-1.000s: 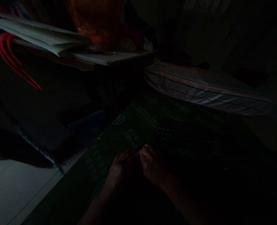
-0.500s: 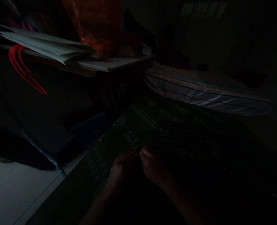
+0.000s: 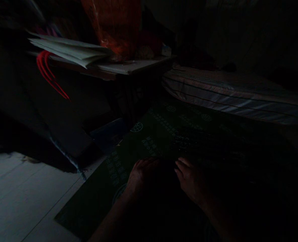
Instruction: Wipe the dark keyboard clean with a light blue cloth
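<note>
The scene is very dark. Near the lower middle, my left hand [image 3: 144,170] lies palm down with its fingers stretched toward the right. Apart from it, my right hand [image 3: 189,177] has its fingers pointing left, with a gap between the upper ones. Both hands touch a black, cloth-like thing [image 3: 161,191] that spreads beneath and between them; its outline is lost in shadow. Under it is a flat green board [image 3: 88,205] printed with pale lettering and globe marks. Several tiny bright specks show on a dark patch beyond my right hand.
At the upper left, a table [image 3: 128,68] carries folded paper sheets [image 3: 70,50] and an orange plastic bag [image 3: 116,30]. Red cords [image 3: 49,75] hang from its edge. A striped mattress [image 3: 226,95] lies behind the board. A blue object [image 3: 108,134] stands below the table, near pale floor tiles [image 3: 25,191].
My hands were close together at the middle and are now apart, the right one farther right. The whole view has shifted, so the surroundings sit farther right.
</note>
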The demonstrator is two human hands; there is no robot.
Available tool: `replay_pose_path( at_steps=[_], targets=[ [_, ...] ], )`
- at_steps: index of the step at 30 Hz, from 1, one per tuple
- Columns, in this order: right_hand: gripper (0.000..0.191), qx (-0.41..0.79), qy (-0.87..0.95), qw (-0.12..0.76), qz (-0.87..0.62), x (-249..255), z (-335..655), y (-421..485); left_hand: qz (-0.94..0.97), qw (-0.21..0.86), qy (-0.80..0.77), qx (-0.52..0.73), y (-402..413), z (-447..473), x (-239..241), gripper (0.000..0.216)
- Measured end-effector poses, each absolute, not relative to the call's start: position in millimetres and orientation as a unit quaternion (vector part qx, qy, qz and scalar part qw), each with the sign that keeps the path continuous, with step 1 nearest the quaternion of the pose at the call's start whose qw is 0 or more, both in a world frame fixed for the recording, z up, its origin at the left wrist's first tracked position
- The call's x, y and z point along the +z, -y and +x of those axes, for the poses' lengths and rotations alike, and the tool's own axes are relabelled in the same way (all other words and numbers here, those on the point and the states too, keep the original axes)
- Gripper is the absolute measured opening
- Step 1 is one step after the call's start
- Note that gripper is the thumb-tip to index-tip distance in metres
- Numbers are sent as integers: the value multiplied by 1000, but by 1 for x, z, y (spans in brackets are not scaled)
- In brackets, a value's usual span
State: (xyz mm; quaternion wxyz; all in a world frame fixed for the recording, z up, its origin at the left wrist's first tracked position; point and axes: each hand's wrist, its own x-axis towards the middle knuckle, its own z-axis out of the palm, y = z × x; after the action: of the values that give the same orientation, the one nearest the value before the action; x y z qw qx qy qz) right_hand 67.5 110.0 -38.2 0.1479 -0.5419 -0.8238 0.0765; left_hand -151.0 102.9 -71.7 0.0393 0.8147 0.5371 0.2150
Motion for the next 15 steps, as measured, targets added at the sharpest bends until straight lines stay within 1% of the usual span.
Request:
replay_pose_path(
  at_steps=[3, 8, 15],
  targets=[
    [32, 54, 822, 149, -547, -46, 77, -101, 813, 46, -537, 222, -103, -151, -73, 38],
    [31, 14, 812, 182, -554, -61, 90, -96, 817, 50, -527, 230, -102, -151, -73, 41],
    [29, -10, 820, 203, -535, -66, 96, -99, 805, 57, -547, 223, -103, -151, -73, 38]
  ],
)
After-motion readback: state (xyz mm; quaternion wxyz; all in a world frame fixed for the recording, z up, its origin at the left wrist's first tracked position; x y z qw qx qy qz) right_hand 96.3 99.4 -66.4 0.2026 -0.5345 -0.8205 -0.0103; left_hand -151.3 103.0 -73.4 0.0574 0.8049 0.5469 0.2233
